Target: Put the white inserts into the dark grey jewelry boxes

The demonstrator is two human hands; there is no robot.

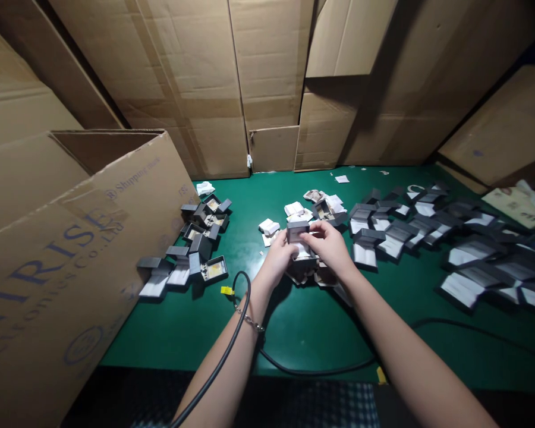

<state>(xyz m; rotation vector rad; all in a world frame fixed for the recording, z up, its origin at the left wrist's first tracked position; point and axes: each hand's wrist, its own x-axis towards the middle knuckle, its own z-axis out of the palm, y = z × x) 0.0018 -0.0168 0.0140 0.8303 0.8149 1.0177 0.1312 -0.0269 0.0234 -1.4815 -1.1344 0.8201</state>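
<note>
Between both hands, at the middle of the table, is a small dark hinged box with its lid raised and white paper showing inside. My left hand grips its left side. On the right side, my right hand pinches it with thumb and fingers. A bracelet and a black cable are at my left wrist. Crumpled paper pieces lie just left of the box. Behind it, another open box sits among more paper. What lies under my hands is partly hidden.
A large cardboard carton stands at the left. Beside it lie several open dark boxes. Many more open boxes cover the right of the green table. The black cable crosses the front. Cardboard walls close off the back.
</note>
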